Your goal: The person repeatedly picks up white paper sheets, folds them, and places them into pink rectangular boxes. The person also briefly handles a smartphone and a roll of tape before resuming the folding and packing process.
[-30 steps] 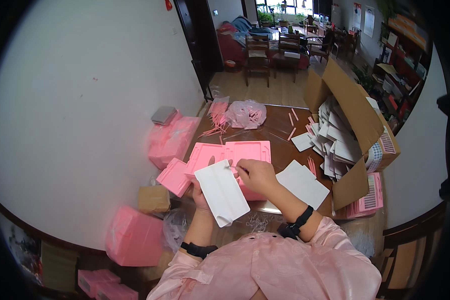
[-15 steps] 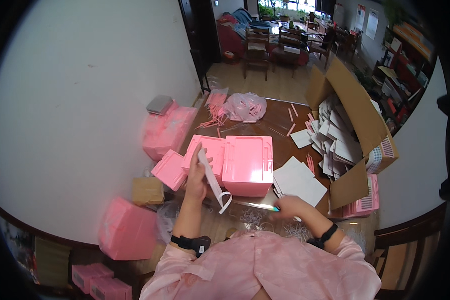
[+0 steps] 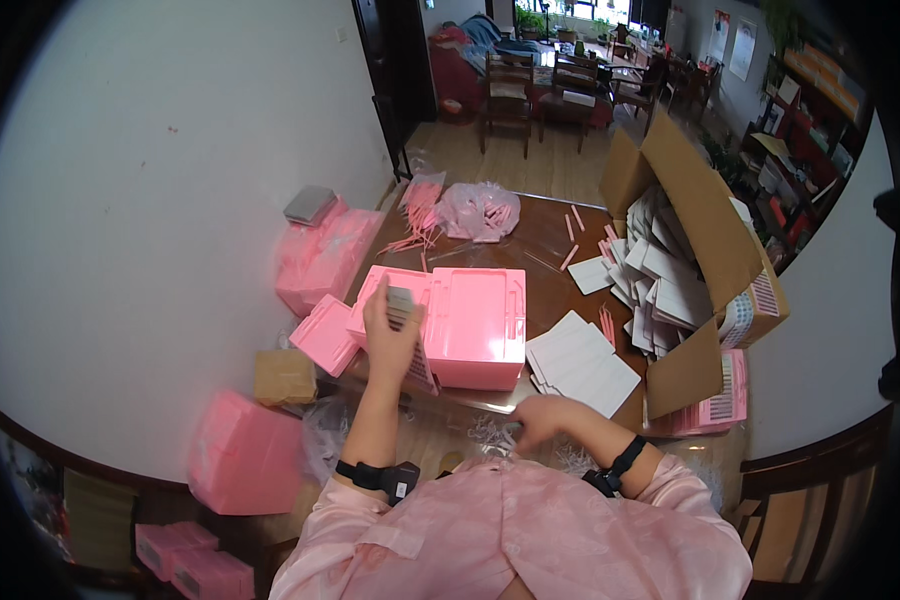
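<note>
My left hand (image 3: 392,325) grips a thin flat panel (image 3: 400,304) on edge, fingers over its top. Its visible face is greyish and patterned, with a striped pinkish part below my hand. Behind it stand a pink plastic box (image 3: 478,315) with a glossy lid and a second pink box (image 3: 410,275), side by side at the table's near edge. A smaller pink piece (image 3: 325,334) leans at their left. My right hand (image 3: 542,418) is closed near the table edge, just in front of my body. A small thing seems to poke from its fingers, too blurred to name.
White flat panels (image 3: 585,362) lie right of the boxes. Beyond stands an open cardboard carton (image 3: 695,215) full of more. Pink strips in a plastic bag (image 3: 480,212) lie at the table's back. Wrapped pink bundles (image 3: 245,450) and a brown box (image 3: 284,377) are at left; white scraps litter the floor.
The panel in my left hand has turned, showing its patterned face instead of a white edge with a loose curling strip. My right hand has moved left, toward my body.
</note>
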{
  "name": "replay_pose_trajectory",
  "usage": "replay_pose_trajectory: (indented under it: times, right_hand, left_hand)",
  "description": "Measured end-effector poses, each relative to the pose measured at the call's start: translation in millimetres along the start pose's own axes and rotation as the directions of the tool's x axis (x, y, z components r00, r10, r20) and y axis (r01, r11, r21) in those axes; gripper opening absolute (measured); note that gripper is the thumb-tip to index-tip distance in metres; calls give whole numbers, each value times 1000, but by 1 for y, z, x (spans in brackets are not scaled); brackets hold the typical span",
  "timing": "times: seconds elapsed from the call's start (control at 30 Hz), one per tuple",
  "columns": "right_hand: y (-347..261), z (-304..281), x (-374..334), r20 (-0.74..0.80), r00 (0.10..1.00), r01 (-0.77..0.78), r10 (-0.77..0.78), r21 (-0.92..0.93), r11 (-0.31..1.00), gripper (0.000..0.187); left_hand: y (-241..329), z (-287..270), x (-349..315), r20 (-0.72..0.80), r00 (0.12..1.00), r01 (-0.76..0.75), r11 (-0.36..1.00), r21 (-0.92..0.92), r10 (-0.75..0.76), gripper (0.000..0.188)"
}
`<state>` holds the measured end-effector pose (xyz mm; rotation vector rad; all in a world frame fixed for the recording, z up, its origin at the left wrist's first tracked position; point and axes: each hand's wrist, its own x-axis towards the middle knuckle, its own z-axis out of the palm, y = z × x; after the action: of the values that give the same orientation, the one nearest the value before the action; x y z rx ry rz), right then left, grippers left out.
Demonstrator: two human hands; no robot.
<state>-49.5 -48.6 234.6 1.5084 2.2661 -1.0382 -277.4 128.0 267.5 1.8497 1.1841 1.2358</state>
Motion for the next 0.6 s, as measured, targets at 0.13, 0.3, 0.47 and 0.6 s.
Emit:
replay_pose_trajectory:
  times: [0.13,0.3,0.47,0.6]
  right_hand:
    - [28,-52,6,-488,842,201,231,680,705,40]
    - [19,-114,25,-650,736,245,188,516,821,37]
    - [43,-174,28,-820,572,326,17,246,913,22]
    - [79,-206,46,-784,619,193,53,217,957,22]
  left_hand:
    - [25,32,-28,144,983,-153,936,316,112,100]
    - [45,59,-45,169,971,-225,893,391,171,117]
    - [1,39,-50,26,987,-159,922,352,160,125]
    - [-34,43,-84,66,995,31,881,472,-71,126]
